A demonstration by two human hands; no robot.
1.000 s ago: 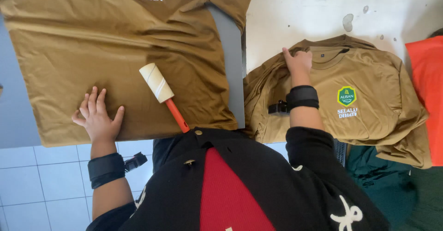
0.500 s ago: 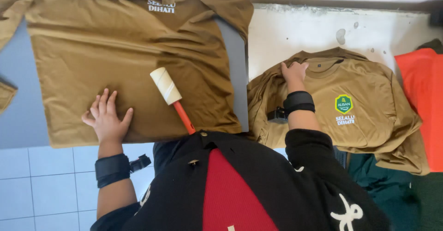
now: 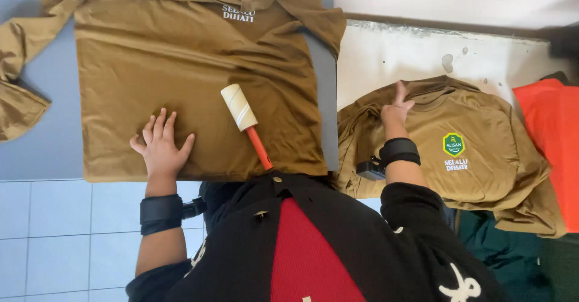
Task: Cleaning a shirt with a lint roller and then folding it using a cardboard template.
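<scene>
Pressing flat on the spread brown shirt (image 3: 181,67), left hand (image 3: 160,148) lying open beside lint roller (image 3: 244,121); right hand (image 3: 395,112) resting open-fingered on the folded shirt pile (image 3: 476,151)

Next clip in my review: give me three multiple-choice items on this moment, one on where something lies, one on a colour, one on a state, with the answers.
1. Where does the lint roller lie?
A. On the spread brown shirt
B. On the tiled floor
C. On the orange cloth

2. What colour is the roller's handle?
A. Blue
B. Orange-red
C. Black

3. How is the left hand placed?
A. Closed around the roller
B. Lifted clear of the table
C. Flat, fingers spread, on the spread shirt

Answers:
1. A: the roller rests on the brown shirt laid flat on the grey table, to the right of the left hand.
2. B: the handle below the white roll is orange-red.
3. C: the palm presses the shirt's lower part, apart from the roller; the right hand lies on the pile of folded brown shirts.
</scene>
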